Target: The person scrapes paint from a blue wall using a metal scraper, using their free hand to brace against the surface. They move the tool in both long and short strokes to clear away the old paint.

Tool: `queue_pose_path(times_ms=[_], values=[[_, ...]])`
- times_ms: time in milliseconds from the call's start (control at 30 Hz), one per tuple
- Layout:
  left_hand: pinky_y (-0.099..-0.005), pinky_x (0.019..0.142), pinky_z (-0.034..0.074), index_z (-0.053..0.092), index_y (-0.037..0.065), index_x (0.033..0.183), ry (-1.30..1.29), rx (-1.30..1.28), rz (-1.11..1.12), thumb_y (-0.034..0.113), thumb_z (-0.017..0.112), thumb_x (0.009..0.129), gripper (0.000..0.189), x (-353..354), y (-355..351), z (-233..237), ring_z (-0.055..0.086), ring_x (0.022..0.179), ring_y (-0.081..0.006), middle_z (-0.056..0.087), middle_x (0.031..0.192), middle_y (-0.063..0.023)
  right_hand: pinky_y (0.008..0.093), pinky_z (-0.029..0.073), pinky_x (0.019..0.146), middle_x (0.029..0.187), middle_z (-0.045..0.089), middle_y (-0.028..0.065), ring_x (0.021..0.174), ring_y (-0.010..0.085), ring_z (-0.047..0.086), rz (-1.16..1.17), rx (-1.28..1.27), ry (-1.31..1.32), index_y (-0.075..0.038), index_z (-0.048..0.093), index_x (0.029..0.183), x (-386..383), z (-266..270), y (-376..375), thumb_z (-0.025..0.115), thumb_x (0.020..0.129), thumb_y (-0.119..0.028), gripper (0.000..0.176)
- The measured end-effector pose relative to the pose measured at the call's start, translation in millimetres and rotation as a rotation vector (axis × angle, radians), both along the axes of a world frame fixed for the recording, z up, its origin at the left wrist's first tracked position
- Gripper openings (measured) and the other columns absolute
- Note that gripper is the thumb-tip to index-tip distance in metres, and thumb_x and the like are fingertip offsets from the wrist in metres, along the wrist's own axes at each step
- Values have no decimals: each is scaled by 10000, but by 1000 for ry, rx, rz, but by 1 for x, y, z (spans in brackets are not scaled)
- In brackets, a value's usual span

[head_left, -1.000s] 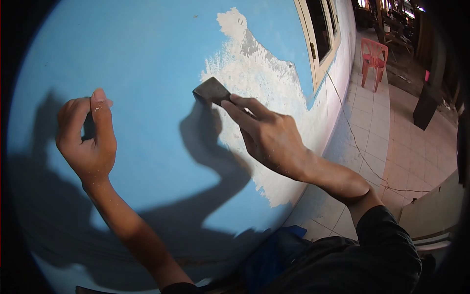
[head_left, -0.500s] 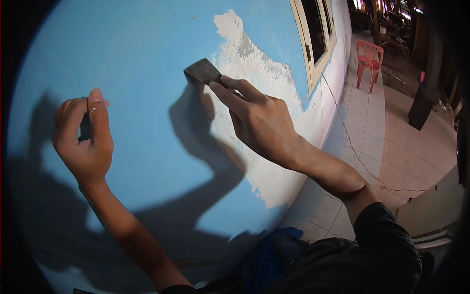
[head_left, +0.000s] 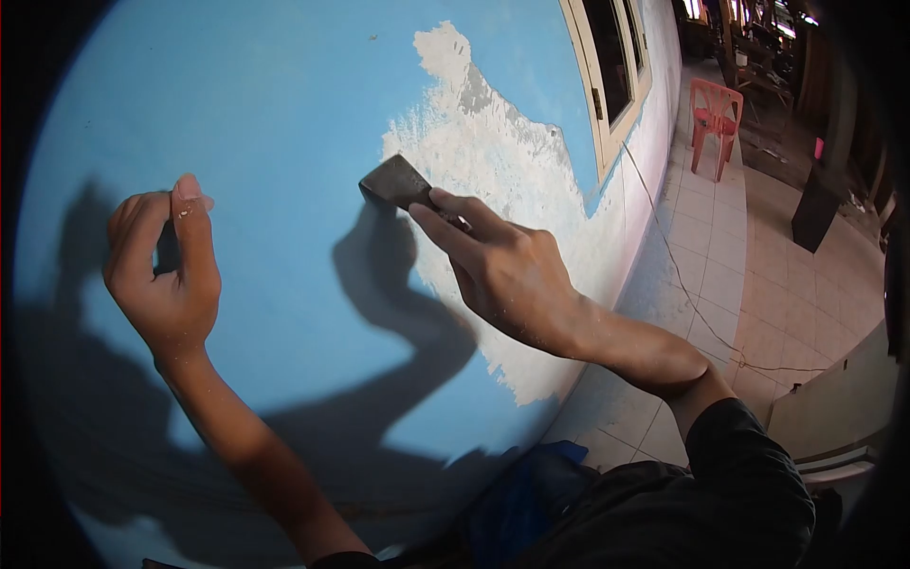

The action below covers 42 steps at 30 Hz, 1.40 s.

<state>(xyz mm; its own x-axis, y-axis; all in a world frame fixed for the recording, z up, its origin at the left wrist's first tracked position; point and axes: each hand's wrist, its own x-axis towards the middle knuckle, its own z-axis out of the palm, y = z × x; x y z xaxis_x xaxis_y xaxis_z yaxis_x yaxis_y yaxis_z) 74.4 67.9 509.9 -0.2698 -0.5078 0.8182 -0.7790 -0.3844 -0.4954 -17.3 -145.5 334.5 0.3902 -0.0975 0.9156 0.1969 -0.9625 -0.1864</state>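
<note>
My right hand grips a dark, flat-bladed scraper, its handle mostly hidden by the fingers. The blade lies at the border between blue paint and a bared whitish patch on the wall. Over on the left, my left hand is held up close to the blue wall with its fingers curled in and the thumb pointing up. A gap shows between its thumb and fingers, with nothing visible in it. White specks of dust dot both hands.
A pale window frame is set in the wall at upper right. A thin cable runs down and across the tiled floor. Farther back stands a red plastic chair, with a dark post to its right.
My right hand has moved the scraper downward along the paint edge. More whitish surface shows above the blade, where blue was before. My left hand has barely moved.
</note>
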Motion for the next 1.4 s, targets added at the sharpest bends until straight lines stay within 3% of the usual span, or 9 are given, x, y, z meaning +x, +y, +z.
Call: queue_pose_path(times_ms=[133, 233, 333, 500, 633, 867, 1033, 1200, 1400], values=[[-266, 613, 436, 669, -20, 917, -35, 72, 20, 53, 572, 943, 124, 8, 8, 1, 521, 664, -121, 641, 766, -59, 307, 567, 503, 1164, 633, 86, 635, 228, 673, 8, 39, 21, -102, 607, 1259, 0, 16, -3, 599, 792, 24, 483], [-301, 693, 433, 656, 0, 777, 11, 18, 1, 50, 623, 907, 142, 1, 2, 0, 547, 671, -153, 650, 689, -50, 304, 565, 501, 1159, 636, 79, 628, 226, 671, -8, 21, -23, -116, 608, 1263, 4, 12, -4, 605, 792, 23, 491], [-300, 689, 435, 656, -3, 786, 15, 15, -6, 42, 623, 903, 130, 1, 2, -1, 546, 671, -151, 652, 693, -51, 297, 564, 505, 1161, 637, 80, 623, 223, 670, 7, 28, -27, -116, 617, 1254, 7, -7, -7, 608, 801, 15, 471], [-298, 683, 435, 651, -6, 772, 11, 8, -27, 48, 618, 908, 150, 3, 2, -2, 548, 673, -154, 653, 694, -53, 284, 554, 473, 1144, 645, 84, 589, 205, 663, -39, 37, -71, -104, 644, 1211, 12, 25, -13, 594, 824, 21, 410], [-302, 690, 436, 648, -10, 793, 9, 16, -2, 39, 621, 904, 124, 1, 2, -1, 548, 674, -158, 656, 696, -54, 293, 559, 470, 1155, 630, 99, 574, 211, 655, -23, -12, -55, -89, 621, 1240, 8, -3, -7, 592, 807, 27, 449], [-304, 695, 434, 639, -9, 772, 0, 8, -32, 45, 616, 908, 148, 5, 2, 0, 544, 668, -163, 653, 690, -56, 309, 557, 481, 1149, 632, 89, 589, 227, 659, -56, 41, -25, -87, 613, 1247, 11, 27, -16, 581, 836, 18, 426], [-302, 693, 428, 636, -15, 788, 23, 17, 8, 28, 616, 900, 121, -1, 2, -1, 536, 659, -161, 655, 691, -57, 304, 540, 468, 1143, 647, 87, 623, 235, 668, -28, 11, 8, -85, 606, 1252, 5, 0, -9, 585, 833, 5, 429], [-299, 689, 421, 636, -13, 760, 4, 12, -42, 38, 618, 904, 153, 2, 1, -1, 528, 639, -160, 644, 675, -54, 312, 562, 482, 1145, 645, 90, 624, 242, 672, -48, 34, -34, -85, 607, 1248, 11, 24, -17, 579, 822, 20, 439], [-301, 676, 416, 639, -12, 748, 4, 12, -13, 35, 611, 906, 167, -3, 0, -1, 524, 631, -162, 634, 663, -55, 324, 565, 494, 1145, 645, 103, 609, 250, 669, -24, 13, -24, -78, 615, 1234, 3, 2, -9, 576, 826, 19, 421]])
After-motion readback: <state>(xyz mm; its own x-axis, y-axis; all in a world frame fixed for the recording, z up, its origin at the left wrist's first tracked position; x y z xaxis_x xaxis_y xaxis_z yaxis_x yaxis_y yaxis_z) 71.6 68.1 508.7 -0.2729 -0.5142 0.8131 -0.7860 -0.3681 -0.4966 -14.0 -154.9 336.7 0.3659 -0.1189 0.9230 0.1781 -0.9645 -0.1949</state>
